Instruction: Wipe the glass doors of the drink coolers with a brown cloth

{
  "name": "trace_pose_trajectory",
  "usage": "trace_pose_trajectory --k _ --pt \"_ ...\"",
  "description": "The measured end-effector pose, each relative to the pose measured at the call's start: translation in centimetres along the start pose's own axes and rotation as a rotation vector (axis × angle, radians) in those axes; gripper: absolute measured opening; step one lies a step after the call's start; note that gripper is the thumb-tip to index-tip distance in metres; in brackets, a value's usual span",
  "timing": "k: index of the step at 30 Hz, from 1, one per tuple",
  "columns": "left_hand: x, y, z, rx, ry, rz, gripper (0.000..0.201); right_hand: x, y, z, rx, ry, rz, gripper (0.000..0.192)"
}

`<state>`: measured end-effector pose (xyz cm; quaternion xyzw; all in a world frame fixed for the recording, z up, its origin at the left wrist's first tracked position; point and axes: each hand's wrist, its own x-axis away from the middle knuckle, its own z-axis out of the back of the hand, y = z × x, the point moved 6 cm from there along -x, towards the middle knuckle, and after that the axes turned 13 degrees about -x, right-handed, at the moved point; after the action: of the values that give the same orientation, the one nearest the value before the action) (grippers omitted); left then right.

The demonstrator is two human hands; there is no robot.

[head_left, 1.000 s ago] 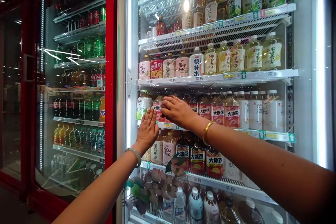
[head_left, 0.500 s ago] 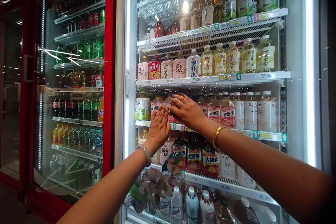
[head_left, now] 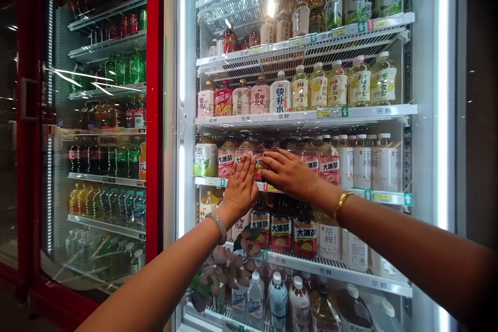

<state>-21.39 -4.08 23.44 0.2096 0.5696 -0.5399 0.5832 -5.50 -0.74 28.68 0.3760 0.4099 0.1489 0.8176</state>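
My left hand (head_left: 238, 187) is at the front of a shelf of bottled iced tea, fingers stretched upward and flat against the pink-labelled bottles. My right hand (head_left: 288, 170) reaches in from the right at the same row. Its fingers are stretched leftward, lying across the fronts of the bottles, fingertips close to those of my left hand. Between the hands a pink-labelled iced tea bottle (head_left: 258, 157) shows in part. More iced tea bottles (head_left: 329, 163) stand to the right, and another (head_left: 226, 160) to the left, beside a green tea bottle (head_left: 205, 158). My palms hide several bottles.
Above is a shelf rail (head_left: 303, 116) with large drink bottles; below stand dark iced tea bottles (head_left: 281, 231) and clear water bottles (head_left: 256, 298). Pinkish artificial-looking flowers (head_left: 227, 272) are at lower left. A red-framed cooler (head_left: 154, 114) stands on the left.
Both hands stay at the iced tea row. My right hand has shifted slightly right and down relative to the shelf, and the whole view has slid a little leftward.
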Motion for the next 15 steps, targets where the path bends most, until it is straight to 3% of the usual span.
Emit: trace_pose_trajectory --k 3,9,15 --pt "-0.3 1.1 -0.5 0.010 -0.004 0.008 0.086 -0.2 -0.7 -0.5 -0.047 0.012 -0.086 0.023" --pt "0.3 2.6 -0.2 0.021 0.006 -0.028 0.087 3.1 -1.3 1.0 -0.059 -0.031 0.094 0.017" --pt "-0.5 4.5 -0.3 0.041 0.019 -0.015 0.088 2.9 0.5 1.7 0.081 0.047 -0.146 0.021"
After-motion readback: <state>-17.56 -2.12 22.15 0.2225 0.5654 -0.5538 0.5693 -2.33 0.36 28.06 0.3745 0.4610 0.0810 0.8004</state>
